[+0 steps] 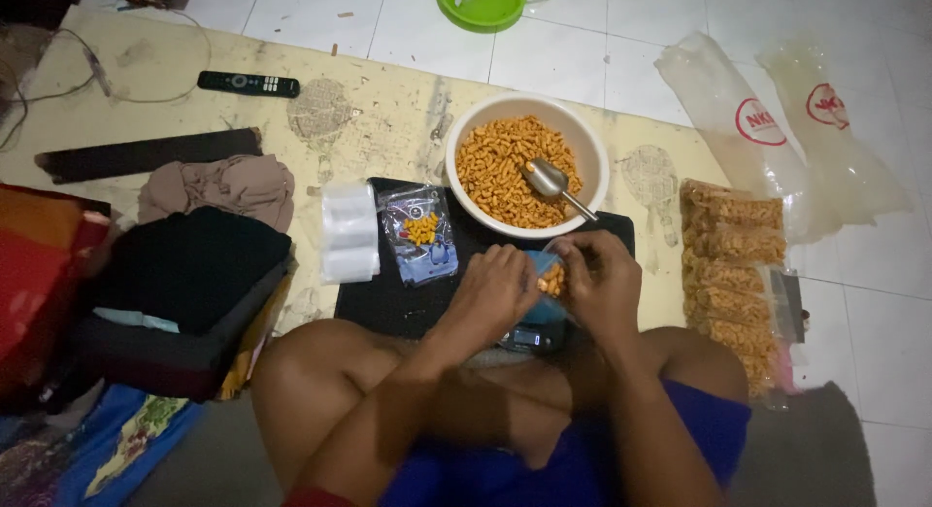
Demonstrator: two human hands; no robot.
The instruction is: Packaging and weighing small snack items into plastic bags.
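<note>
1. The left hand (500,286) and right hand (604,282) pinch a small clear pouch (550,277) between them, fingers closed on its upper edges – apparently to keep its mouth steady. It hangs just above a small digital scale (529,337) on the black mat (388,293), partly filled with orange snack pieces.
2. The white bowl (592,138) sits just beyond the hands, within easy reach; its snacks are short, curled and matte orange. A shiny metal spoon (551,182) rests in the heap, handle toward the person.
3. Filled packets (730,274) lie stacked in a row to the right (glossy, crinkled plastic).
4. To the left of the bowl lies a flat stack of empty bags (348,231) – beside it one printed pouch (419,233).
</note>
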